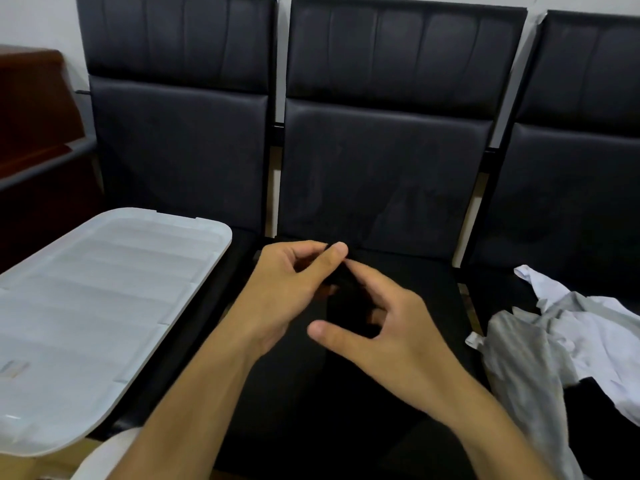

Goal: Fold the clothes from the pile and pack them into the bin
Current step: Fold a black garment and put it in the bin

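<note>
Head: both hands (pixel 332 303) around black cloth (pixel 346 306)

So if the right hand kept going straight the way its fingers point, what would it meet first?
Probably the left hand: the right hand points up-left at it, fingertips nearly touching. Depth is unclear; something dark may lie between them.

Whatever dark cloth the hands work at blends into the black seat (pixel 346 393) and cannot be made out, the clothes pile (pixel 568 341) runs off the right edge, and the white lid (pixel 104 306) hides the bin.
</note>
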Demonstrator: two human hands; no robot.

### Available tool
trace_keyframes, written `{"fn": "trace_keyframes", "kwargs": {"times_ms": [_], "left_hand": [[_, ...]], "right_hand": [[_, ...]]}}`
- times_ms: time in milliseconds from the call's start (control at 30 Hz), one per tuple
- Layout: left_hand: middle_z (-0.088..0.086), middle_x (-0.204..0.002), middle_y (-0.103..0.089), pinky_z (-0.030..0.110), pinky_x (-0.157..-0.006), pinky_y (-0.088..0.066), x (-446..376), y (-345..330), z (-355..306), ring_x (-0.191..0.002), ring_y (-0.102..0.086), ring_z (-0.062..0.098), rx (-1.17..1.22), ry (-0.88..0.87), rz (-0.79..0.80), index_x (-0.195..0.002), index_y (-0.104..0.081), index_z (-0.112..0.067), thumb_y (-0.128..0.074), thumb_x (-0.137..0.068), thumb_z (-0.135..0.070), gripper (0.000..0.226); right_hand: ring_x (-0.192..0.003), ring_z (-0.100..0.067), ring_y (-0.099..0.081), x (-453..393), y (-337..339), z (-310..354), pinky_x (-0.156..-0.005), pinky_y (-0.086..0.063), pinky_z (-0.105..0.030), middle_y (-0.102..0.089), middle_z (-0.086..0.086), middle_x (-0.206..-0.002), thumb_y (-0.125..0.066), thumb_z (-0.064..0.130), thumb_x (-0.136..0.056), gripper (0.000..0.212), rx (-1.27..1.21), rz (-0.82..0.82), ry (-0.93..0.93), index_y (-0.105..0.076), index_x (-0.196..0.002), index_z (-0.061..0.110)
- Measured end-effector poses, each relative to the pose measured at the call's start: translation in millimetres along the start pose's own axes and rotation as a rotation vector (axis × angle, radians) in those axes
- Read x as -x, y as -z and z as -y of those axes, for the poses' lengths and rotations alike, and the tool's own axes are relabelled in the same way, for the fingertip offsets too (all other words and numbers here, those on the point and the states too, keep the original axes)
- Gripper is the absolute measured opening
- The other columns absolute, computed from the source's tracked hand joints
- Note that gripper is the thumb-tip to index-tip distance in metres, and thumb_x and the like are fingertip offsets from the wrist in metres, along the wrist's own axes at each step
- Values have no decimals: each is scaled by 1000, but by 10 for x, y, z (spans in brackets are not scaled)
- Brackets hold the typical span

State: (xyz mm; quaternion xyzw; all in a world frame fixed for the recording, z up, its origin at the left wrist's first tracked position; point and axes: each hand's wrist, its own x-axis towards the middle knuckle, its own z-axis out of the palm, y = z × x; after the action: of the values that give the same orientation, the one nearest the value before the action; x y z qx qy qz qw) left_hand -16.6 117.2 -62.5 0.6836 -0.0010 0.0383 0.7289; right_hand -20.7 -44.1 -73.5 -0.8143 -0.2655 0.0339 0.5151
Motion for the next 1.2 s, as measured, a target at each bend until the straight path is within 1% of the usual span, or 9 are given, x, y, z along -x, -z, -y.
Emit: {"fn": "trace_keyframes", "kwargs": {"times_ms": [167, 300, 400, 500, 633, 700, 867, 1067, 1200], "left_hand": [[20, -89, -73, 22, -75, -58, -13, 27, 65, -77, -69, 22, -4, -37, 59, -100, -73, 5, -66, -88, -9, 19], [12, -79, -72, 18, -57, -51, -31, 88, 46, -69, -57, 22, 123, 23, 17, -91, -75, 2, -70, -76, -19, 26], [11, -85, -70, 28, -77, -52, -29, 232, -3, -82, -60, 24, 75, 9, -5, -87, -74, -7, -66, -82, -22, 17], [3, -80, -62, 38, -83, -47, -44, 388, -33, -83, -57, 20, 109, -28, -112, -82, -66, -21, -50, -101, -18, 24], [-6, -75, -61, 20, -70, -48, -89, 376, -21, -73, -58, 5, -273, -267, -259, -92, -64, -18, -49, -102, -14, 18], [-7, -79, -63, 13, -71, -46, -80, 272, -29, -76, -59, 0, -409, -367, -186, -93, -65, -13, -48, -101, -6, 20], [-13, -84, -55, 17, -80, -39, 1, -19, 1, -85, -55, 8, -481, -499, 164, -82, -60, -17, -44, -96, 3, 29], [-11, -100, -51, 14, -88, -39, 59, -286, 129, -102, -52, 12, -504, -472, 125, -93, -65, -22, -58, -94, -2, 21], [-5, -102, -49, 23, -81, -48, 80, -359, 196, -94, -52, 11, -397, -442, -54, -104, -52, -29, -74, -85, -22, 31]], "right_hand": [[-92, 8, -67, -31, -35, -44, -77, -50, -8, -73, 22, -94, -55, 32, -96, 22, 46, -170, 120, -64, -113, 43], [-55, -1, -61, -45, 60, -34, -52, -45, -15, -65, 10, -59, -51, 43, -95, 40, -305, -236, -61, -70, -63, 27], [-72, -21, -61, -102, 249, -215, -69, -50, -33, -58, -5, -74, -64, 73, -74, 60, -493, -546, -199, -67, -76, 13], [-85, -30, -72, -77, 657, -342, -73, -59, -35, -67, -7, -79, -60, 51, -91, 44, -623, -683, -230, -70, -79, 10], [-67, -31, -71, 120, 906, -210, -49, -46, -20, -66, -35, -79, -29, 57, -99, 77, -1047, 252, -298, -66, -103, -10], [-75, -38, -73, 116, 813, -238, -47, -54, -25, -67, -38, -94, -44, 60, -95, 76, -1028, 423, -258, -60, -118, -12], [-85, -3, -65, -75, 268, -218, -70, -51, -17, -72, 12, -96, -81, 38, -77, 30, -148, -141, 44, -71, -104, 32], [-46, -9, -56, -40, 44, -121, -44, -42, -28, -64, 1, -59, -56, 13, -97, 28, 15, -71, -132, -66, -74, 26], [-58, -10, -63, -93, 144, -106, -53, -53, -25, -64, 7, -71, -41, 9, -104, 34, -388, -355, -139, -61, -119, 32]]}}
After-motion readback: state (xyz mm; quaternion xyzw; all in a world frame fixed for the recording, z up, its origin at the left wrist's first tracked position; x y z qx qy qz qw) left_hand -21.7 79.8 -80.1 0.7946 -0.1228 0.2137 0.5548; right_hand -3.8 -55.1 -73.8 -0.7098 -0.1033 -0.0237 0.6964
